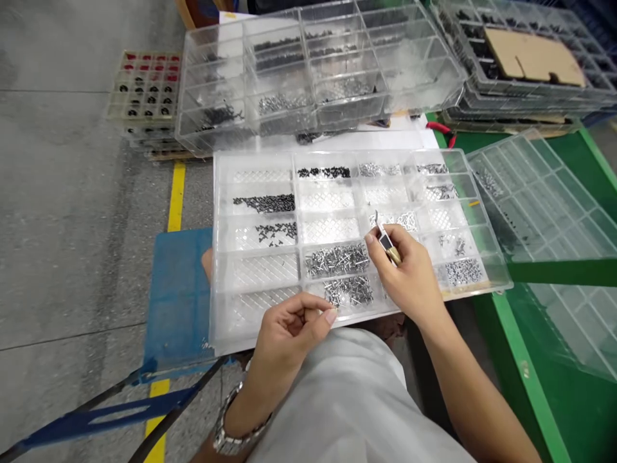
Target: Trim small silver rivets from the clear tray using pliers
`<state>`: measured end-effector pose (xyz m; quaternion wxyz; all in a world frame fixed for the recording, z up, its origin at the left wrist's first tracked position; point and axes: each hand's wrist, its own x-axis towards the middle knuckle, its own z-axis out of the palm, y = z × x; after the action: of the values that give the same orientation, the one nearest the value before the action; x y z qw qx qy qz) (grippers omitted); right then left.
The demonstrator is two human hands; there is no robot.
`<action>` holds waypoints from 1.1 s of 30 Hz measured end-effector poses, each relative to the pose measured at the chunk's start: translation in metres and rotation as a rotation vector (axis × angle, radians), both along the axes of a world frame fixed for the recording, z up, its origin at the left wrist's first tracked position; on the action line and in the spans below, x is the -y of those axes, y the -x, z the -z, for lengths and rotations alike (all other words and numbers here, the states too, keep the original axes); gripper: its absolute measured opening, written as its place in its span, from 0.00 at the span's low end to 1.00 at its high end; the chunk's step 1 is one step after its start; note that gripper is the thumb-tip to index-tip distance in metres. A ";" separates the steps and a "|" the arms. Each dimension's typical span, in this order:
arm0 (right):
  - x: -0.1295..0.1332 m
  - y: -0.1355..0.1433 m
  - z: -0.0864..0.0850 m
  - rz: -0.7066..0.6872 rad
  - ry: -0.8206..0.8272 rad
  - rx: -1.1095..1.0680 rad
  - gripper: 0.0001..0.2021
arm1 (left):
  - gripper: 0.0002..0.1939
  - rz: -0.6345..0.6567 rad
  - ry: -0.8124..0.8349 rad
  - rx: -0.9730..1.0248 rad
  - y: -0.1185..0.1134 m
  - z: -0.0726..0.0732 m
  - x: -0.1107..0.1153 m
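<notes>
A clear compartment tray (332,254) with small screws sorted in its sections lies across my lap. My right hand (409,273), above the tray's right half, is closed around a small silver tool (384,239). It looks like a small caliper, with a hooked tip, a dark panel and a brass-coloured end. Over the front edge, my left hand (294,328) has thumb and forefinger pinched together; what is between them is too small to make out. Close to these fingertips are silver screws (349,291); more silver screws (337,259) fill the section behind. Dark screws (265,203) lie farther left.
Behind stands another clear compartment box (279,122) of small parts. Stacked boxes (540,96) with cardboard on top are at back right. Red-handled pliers (442,130) and a clear lid (549,199) rest on the green table (511,366). A blue stool (178,296) is left.
</notes>
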<state>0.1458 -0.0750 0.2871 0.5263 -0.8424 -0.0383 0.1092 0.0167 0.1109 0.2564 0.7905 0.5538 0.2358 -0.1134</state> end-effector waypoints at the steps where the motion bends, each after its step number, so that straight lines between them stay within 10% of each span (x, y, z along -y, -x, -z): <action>1: -0.005 -0.011 0.003 -0.030 0.034 0.031 0.13 | 0.16 -0.012 -0.007 -0.002 0.000 0.001 -0.002; 14: -0.041 -0.104 0.027 -0.133 0.168 0.180 0.05 | 0.17 -0.071 -0.055 0.043 0.000 0.001 -0.001; 20: -0.005 -0.029 0.008 -0.083 -0.016 0.082 0.13 | 0.20 -0.012 -0.029 0.010 -0.003 -0.001 0.006; 26: 0.024 0.067 0.017 -0.088 -0.668 -0.353 0.07 | 0.20 0.171 0.074 -0.022 -0.021 -0.001 0.026; 33: 0.046 0.078 0.031 0.193 -0.767 -0.338 0.10 | 0.20 0.324 0.168 -0.135 -0.043 -0.008 0.053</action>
<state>0.0676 -0.1214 0.2562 0.8079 -0.5558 0.0898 0.1740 0.0592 0.0575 0.2647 0.7878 0.5076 0.1856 -0.2953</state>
